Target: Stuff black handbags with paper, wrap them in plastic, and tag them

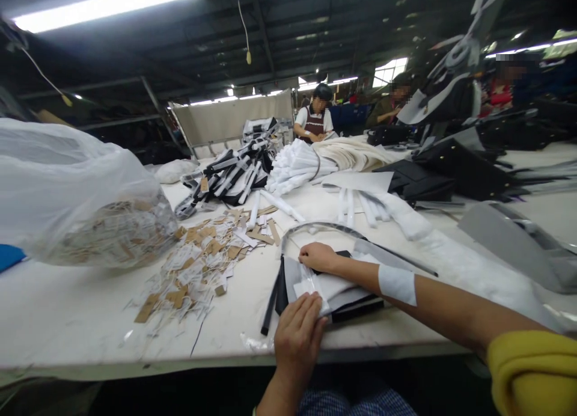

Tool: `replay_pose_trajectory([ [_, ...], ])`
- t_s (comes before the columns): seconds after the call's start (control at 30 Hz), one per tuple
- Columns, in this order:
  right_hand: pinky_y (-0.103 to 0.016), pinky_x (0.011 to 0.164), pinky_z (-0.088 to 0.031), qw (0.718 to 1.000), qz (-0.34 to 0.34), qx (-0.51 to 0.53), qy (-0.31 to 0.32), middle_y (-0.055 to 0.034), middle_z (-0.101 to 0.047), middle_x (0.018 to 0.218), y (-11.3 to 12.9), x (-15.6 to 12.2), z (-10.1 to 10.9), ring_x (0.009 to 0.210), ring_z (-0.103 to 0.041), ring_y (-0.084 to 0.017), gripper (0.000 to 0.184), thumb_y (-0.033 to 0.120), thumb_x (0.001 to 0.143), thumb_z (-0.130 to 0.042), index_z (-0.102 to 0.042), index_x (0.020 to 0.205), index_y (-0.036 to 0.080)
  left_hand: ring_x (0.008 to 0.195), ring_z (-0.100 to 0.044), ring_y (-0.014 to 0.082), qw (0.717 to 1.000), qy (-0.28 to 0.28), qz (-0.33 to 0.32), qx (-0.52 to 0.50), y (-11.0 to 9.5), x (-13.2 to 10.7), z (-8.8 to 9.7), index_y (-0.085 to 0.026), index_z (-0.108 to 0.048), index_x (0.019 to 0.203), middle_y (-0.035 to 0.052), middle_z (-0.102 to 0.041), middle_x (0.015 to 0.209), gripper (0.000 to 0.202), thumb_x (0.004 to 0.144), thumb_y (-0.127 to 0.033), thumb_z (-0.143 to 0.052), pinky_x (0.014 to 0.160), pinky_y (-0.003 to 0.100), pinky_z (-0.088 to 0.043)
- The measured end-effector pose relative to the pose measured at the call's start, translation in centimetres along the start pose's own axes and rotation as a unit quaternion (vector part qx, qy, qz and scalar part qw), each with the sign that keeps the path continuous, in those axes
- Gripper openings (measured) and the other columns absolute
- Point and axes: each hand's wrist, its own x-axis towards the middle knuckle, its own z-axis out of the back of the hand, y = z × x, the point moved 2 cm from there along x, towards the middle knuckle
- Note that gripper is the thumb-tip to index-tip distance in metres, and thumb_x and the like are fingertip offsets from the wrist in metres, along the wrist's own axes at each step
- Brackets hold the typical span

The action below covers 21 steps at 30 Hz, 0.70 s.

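Note:
A black bag (280, 287) lies on the table in front of me, partly covered by grey sheeting and white packing. Its long black strap (331, 225) arcs over the far side, and a strap end sticks out at the near left. My left hand (298, 330) rests with fingers stretched out over a clear plastic piece (311, 284) on the white packing. Farther up, my right hand (319, 257) is closed, its fingers curled near the bag's upper edge; whatever is in them is hidden. A white patch wraps the right forearm.
Left of the bag spread loose tags (198, 266) with strings, beside a big plastic sack (85, 187) of more tags. Behind are wrapped straps (238, 169), white rolls (293, 163) and black bags (464, 163). A co-worker (315, 118) sits across the table (90, 320).

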Motion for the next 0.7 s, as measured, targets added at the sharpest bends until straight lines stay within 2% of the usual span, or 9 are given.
replay_pose_trajectory([
  [0.13,-0.029,0.09,-0.047,0.998,0.062,0.019,-0.026,-0.0047,-0.073,0.113,-0.9,-2.6,2.7,0.104,-0.066,-0.022,0.036,0.042,0.091,-0.055,-0.071,0.117,0.023,0.118,-0.064,0.0234,0.998,0.047,0.028,-0.038,-0.2,0.5,0.9,-0.021,-0.06,0.128,0.0074,-0.07,0.123,0.036,0.092,-0.019,-0.057,0.097,0.04,-0.056],
  [0.23,-0.037,0.108,-0.038,0.99,0.057,-0.006,-0.129,-0.0066,-0.064,0.132,-4.8,-7.4,5.8,0.123,-0.056,-0.026,0.044,0.045,0.092,-0.053,-0.065,0.127,0.022,0.12,-0.063,0.0206,0.984,0.073,0.098,-0.126,1.0,0.9,2.2,-0.025,-0.062,0.126,0.0058,-0.068,0.128,0.033,0.093,-0.024,-0.057,0.101,0.036,-0.054],
  [0.27,-0.039,0.109,-0.038,0.986,0.033,-0.03,-0.16,-0.0077,-0.063,0.133,-6.7,-9.2,6.7,0.125,-0.055,-0.028,0.048,0.049,0.092,-0.05,-0.064,0.129,0.022,0.121,-0.062,0.02,0.978,0.062,0.134,-0.15,1.8,1.1,2.6,-0.025,-0.063,0.125,0.0058,-0.067,0.129,0.031,0.094,-0.026,-0.056,0.102,0.036,-0.052],
  [0.33,-0.047,0.107,-0.04,0.977,-0.07,-0.069,-0.192,-0.0109,-0.062,0.134,-10.6,-12.7,7.8,0.126,-0.053,-0.034,0.055,0.055,0.091,-0.048,-0.062,0.132,0.021,0.125,-0.059,0.0218,0.959,0.024,0.226,-0.17,4.0,1.3,3.0,-0.025,-0.064,0.124,0.0068,-0.065,0.133,0.031,0.095,-0.032,-0.055,0.106,0.039,-0.049],
  [0.4,-0.053,0.103,-0.043,0.969,-0.176,-0.054,-0.166,-0.0124,-0.061,0.135,-14.0,-15.3,7.6,0.125,-0.055,-0.039,0.066,0.063,0.088,-0.047,-0.057,0.138,0.022,0.129,-0.056,0.0261,0.921,0.011,0.34,-0.191,6.2,1.4,2.7,-0.023,-0.063,0.126,0.0088,-0.061,0.138,0.038,0.093,-0.041,-0.057,0.106,0.045,-0.047],
  [0.47,-0.051,0.105,-0.043,0.967,-0.219,0.013,-0.129,-0.0109,-0.059,0.138,-15.8,-16.7,6.5,0.127,-0.054,-0.038,0.071,0.067,0.087,-0.043,-0.053,0.142,0.023,0.126,-0.058,0.0286,0.874,0.028,0.429,-0.226,7.7,1.5,1.9,-0.021,-0.063,0.127,0.0119,-0.061,0.137,0.046,0.091,-0.049,-0.058,0.102,0.046,-0.05],
  [0.57,-0.044,0.114,-0.036,0.963,-0.196,0.126,-0.134,-0.0066,-0.051,0.147,-15.9,-17.0,4.8,0.136,-0.045,-0.032,0.07,0.064,0.089,-0.041,-0.05,0.144,0.022,0.123,-0.06,0.0294,0.83,0.047,0.489,-0.266,8.1,2.3,0.9,-0.02,-0.062,0.129,0.014,-0.064,0.133,0.05,0.091,-0.053,-0.058,0.1,0.045,-0.052],
  [0.63,-0.043,0.118,-0.031,0.955,-0.167,0.173,-0.177,-0.0049,-0.046,0.15,-15.1,-16.7,4.6,0.14,-0.04,-0.03,0.071,0.064,0.089,-0.045,-0.046,0.146,0.022,0.131,-0.053,0.03,0.803,0.014,0.52,-0.29,7.7,3.1,1.2,-0.022,-0.059,0.132,0.0119,-0.058,0.14,0.053,0.09,-0.054,-0.058,0.107,0.048,-0.046],
  [0.7,-0.042,0.12,-0.026,0.945,-0.113,0.207,-0.226,-0.0035,-0.042,0.153,-14.2,-16.1,5.1,0.143,-0.036,-0.028,0.073,0.065,0.088,-0.048,-0.042,0.149,0.024,0.138,-0.045,0.0291,0.767,-0.051,0.542,-0.34,7.2,4.2,2.1,-0.024,-0.056,0.136,0.0078,-0.052,0.147,0.055,0.091,-0.056,-0.056,0.114,0.049,-0.037],
])
